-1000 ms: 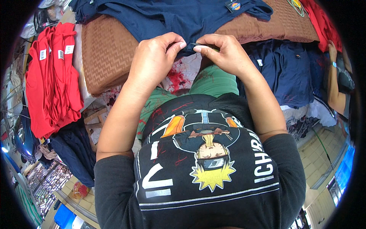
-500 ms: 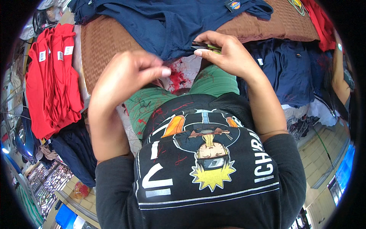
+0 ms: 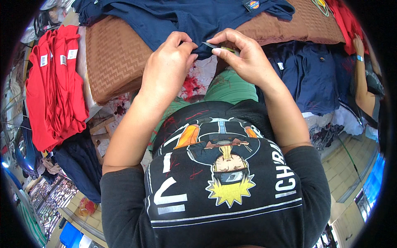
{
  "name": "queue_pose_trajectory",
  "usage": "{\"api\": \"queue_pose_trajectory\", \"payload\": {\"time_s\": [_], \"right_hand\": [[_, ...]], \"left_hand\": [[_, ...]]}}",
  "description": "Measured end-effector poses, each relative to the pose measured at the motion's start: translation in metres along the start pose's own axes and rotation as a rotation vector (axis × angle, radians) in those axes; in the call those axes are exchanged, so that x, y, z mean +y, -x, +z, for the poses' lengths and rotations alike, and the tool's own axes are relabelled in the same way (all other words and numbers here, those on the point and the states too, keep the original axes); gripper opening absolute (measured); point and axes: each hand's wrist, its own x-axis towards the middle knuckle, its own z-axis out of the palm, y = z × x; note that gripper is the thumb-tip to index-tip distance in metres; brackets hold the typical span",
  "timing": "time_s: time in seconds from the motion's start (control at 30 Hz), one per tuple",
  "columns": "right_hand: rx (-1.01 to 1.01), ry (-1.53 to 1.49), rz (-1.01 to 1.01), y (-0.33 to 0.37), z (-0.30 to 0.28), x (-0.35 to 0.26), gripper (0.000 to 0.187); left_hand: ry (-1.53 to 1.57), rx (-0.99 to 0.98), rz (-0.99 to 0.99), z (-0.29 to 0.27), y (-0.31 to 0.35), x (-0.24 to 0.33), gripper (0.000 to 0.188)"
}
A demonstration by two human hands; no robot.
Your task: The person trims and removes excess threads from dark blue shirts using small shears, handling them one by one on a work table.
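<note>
A navy garment (image 3: 161, 25) with a tag lies spread over a brown patterned cushioned surface (image 3: 120, 58), its near edge hanging toward my lap. My left hand (image 3: 169, 62) is closed in a pinch on that edge; the fabric between its fingertips is partly hidden. Close by on the right, my right hand (image 3: 246, 53) grips a small pair of thread snips (image 3: 211, 45), dark blades pointing left toward the pinched cloth. Its fingers cover most of the snips' yellow-green handle.
Red garments (image 3: 58, 91) with white tags hang at the left, above dark clothing (image 3: 78, 165). More navy garments (image 3: 304, 78) hang at the right. Red thread scraps (image 3: 192, 87) lie between my legs. At the far right, another person's arm (image 3: 362, 78) reaches to red cloth (image 3: 345, 20).
My left hand has moved up and right from above my lap to the garment's edge, beside the snips. My right hand has barely moved. The other person's arm has shifted at the right.
</note>
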Motion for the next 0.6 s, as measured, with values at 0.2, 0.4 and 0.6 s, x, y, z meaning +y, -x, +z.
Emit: {"api": "queue_pose_trajectory", "payload": {"time_s": [0.2, 0.4, 0.6], "right_hand": [[-0.019, 0.015, 0.039, 0.000, 0.004, 0.001, 0.017], [-0.027, 0.021, -0.019, 0.003, 0.004, 0.004, 0.017], [-0.100, 0.112, -0.082, 0.007, 0.000, 0.004, 0.020]], "left_hand": [[0.131, 0.001, 0.018, -0.001, -0.006, -0.009, 0.012], [0.263, -0.087, -0.015, -0.008, -0.002, -0.013, 0.013], [0.280, -0.121, -0.011, -0.012, 0.004, -0.014, 0.013]]}}
